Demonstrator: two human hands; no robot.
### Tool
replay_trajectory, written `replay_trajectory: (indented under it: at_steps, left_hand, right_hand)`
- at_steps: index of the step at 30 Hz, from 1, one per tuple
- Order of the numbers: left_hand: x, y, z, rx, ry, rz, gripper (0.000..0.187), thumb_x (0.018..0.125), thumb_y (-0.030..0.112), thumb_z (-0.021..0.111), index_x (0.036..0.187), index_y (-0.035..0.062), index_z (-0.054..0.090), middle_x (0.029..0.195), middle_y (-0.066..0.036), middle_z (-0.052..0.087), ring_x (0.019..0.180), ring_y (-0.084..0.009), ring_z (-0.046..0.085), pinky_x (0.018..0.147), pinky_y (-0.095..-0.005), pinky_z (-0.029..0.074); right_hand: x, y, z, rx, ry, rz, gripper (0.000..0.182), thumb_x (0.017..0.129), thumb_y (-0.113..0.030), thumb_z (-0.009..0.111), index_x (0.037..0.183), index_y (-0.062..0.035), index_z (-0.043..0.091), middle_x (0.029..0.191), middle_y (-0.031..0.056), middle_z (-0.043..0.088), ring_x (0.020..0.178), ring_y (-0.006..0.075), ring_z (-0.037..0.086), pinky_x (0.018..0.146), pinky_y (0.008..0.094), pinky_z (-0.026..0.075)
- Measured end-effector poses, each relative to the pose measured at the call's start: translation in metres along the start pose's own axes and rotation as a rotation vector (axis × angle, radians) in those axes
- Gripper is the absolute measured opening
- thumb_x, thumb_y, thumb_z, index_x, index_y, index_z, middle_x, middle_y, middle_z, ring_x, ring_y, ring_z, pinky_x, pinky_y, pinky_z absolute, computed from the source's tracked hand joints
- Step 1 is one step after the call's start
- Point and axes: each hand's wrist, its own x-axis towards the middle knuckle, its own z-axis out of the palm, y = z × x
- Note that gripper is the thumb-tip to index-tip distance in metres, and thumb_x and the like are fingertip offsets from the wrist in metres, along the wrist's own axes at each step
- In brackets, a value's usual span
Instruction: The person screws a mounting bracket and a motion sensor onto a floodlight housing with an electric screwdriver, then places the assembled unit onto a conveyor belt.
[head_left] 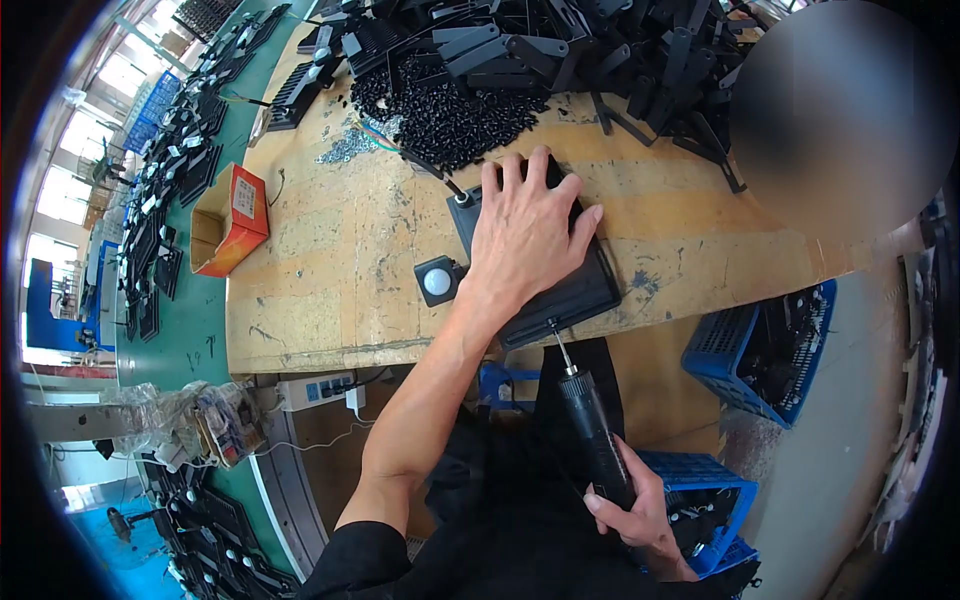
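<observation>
My left hand [525, 225] lies with fingers spread across a black flat lamp housing [590, 290], covering much of it. My right hand [632, 505] is wrapped round a black electric screwdriver [592, 425] below the table edge. The screwdriver's bit points up at the housing's near edge, its tip right at a small screw spot. On the housing's left side sits a small black sensor with a white dome [437, 281]. A black cable with coloured wire ends [425, 163] runs from the housing's upper left corner.
Black screws [450, 120] and silver hardware [345, 146] are heaped behind the housing, before piled black brackets [560, 50]. An orange-red box [243, 225] stands left on the wooden table [310, 310]. Blue crates [715, 350] are at lower right; a green bench [200, 350] carries finished-looking lamps.
</observation>
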Motion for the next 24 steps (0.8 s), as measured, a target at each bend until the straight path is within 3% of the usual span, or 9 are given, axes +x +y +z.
replay_trajectory:
  at_steps: [3, 5, 9, 14, 16, 21, 22, 23, 24]
  left_hand:
    - [-0.001, 0.000, 0.000, 0.015, 0.008, 0.013, 0.041, 0.101, 0.044, 0.063, 0.114, 0.0072, 0.074, 0.126, -0.022, 0.058, 0.120, -0.0396, 0.052, 0.107, -0.0536, 0.038]
    - [-0.002, 0.001, 0.003, 0.037, 0.013, 0.023, 0.051, 0.101, 0.047, 0.061, 0.130, 0.0053, 0.070, 0.127, -0.023, 0.059, 0.118, -0.0393, 0.053, 0.107, -0.0534, 0.038]
    - [-0.002, 0.002, 0.001, 0.075, 0.028, 0.007, 0.075, 0.100, 0.052, 0.060, 0.150, -0.0033, 0.051, 0.129, -0.024, 0.058, 0.116, -0.0392, 0.053, 0.106, -0.0529, 0.039]
    - [-0.003, 0.005, -0.001, 0.106, -0.009, 0.045, 0.061, 0.103, 0.050, 0.057, 0.145, 0.0056, 0.060, 0.129, -0.024, 0.058, 0.117, -0.0400, 0.052, 0.106, -0.0535, 0.038]
    - [-0.002, 0.001, 0.005, 0.117, 0.066, 0.089, 0.056, 0.103, 0.048, 0.057, 0.140, 0.0066, 0.063, 0.129, -0.024, 0.058, 0.118, -0.0402, 0.052, 0.106, -0.0536, 0.039]
    - [-0.006, 0.005, 0.002, -0.199, 0.114, 0.086, 0.040, 0.093, 0.037, 0.066, 0.117, 0.0053, 0.070, 0.127, -0.019, 0.061, 0.122, -0.0408, 0.056, 0.105, -0.0539, 0.044]
    - [-0.018, 0.023, -0.033, -0.167, 0.021, 0.161, 0.036, 0.090, 0.035, 0.066, 0.111, 0.0058, 0.072, 0.130, -0.023, 0.060, 0.120, -0.0459, 0.057, 0.102, -0.0638, 0.044]
    - [-0.042, 0.038, -0.041, -0.233, 0.041, 0.110, 0.045, 0.084, 0.037, 0.074, 0.115, 0.0053, 0.070, 0.129, -0.023, 0.059, 0.126, -0.0467, 0.053, 0.105, -0.0614, 0.043]
    - [-0.065, 0.054, -0.048, -0.301, 0.064, 0.060, 0.057, 0.077, 0.040, 0.081, 0.120, 0.0048, 0.068, 0.129, -0.022, 0.057, 0.132, -0.0475, 0.049, 0.109, -0.0590, 0.041]
  right_hand:
    - [0.003, -0.001, 0.001, 0.003, 0.000, 0.018, 0.085, 0.092, -0.011, 0.077, 0.162, 0.0055, 0.033, 0.095, 0.0066, 0.066, 0.061, 0.0078, 0.061, 0.055, 0.0245, 0.050]
    - [0.004, -0.002, 0.001, -0.001, 0.001, 0.033, 0.085, 0.092, -0.012, 0.078, 0.162, 0.0055, 0.033, 0.094, 0.0064, 0.066, 0.061, 0.0079, 0.061, 0.055, 0.0246, 0.050]
    - [0.009, -0.008, -0.008, 0.135, -0.057, 0.065, 0.087, 0.089, -0.013, 0.079, 0.161, 0.0052, 0.034, 0.091, 0.0070, 0.065, 0.057, 0.0095, 0.061, 0.052, 0.0248, 0.048]
    - [0.017, 0.003, -0.018, 0.285, -0.171, 0.054, 0.083, 0.088, -0.015, 0.078, 0.158, 0.0044, 0.037, 0.087, 0.0081, 0.064, 0.052, 0.0124, 0.058, 0.046, 0.0255, 0.045]
    - [0.021, 0.015, -0.025, 0.828, -0.402, 0.113, 0.077, 0.089, -0.016, 0.077, 0.153, 0.0049, 0.041, 0.083, 0.0080, 0.062, 0.050, 0.0125, 0.056, 0.043, 0.0259, 0.042]
    - [-0.006, 0.010, -0.029, 0.351, -0.164, -0.012, 0.066, 0.085, -0.012, 0.077, 0.141, 0.0055, 0.046, 0.079, 0.0083, 0.062, 0.047, 0.0128, 0.055, 0.041, 0.0264, 0.038]
    - [-0.011, 0.018, -0.037, 0.245, -0.108, -0.086, 0.067, 0.078, -0.024, 0.079, 0.131, 0.0060, 0.051, 0.077, 0.0096, 0.063, 0.044, 0.0132, 0.053, 0.039, 0.0268, 0.041]
    - [-0.021, 0.022, -0.056, 0.271, -0.146, -0.092, 0.073, 0.083, -0.022, 0.081, 0.144, 0.0036, 0.050, 0.080, 0.0059, 0.063, 0.050, 0.0114, 0.057, 0.045, 0.0261, 0.045]
    - [-0.016, 0.020, -0.088, 0.399, -0.577, -0.011, 0.056, 0.107, -0.033, 0.066, 0.149, 0.0020, 0.054, 0.130, 0.0213, 0.066, 0.125, 0.0248, 0.065, 0.091, 0.0396, 0.060]
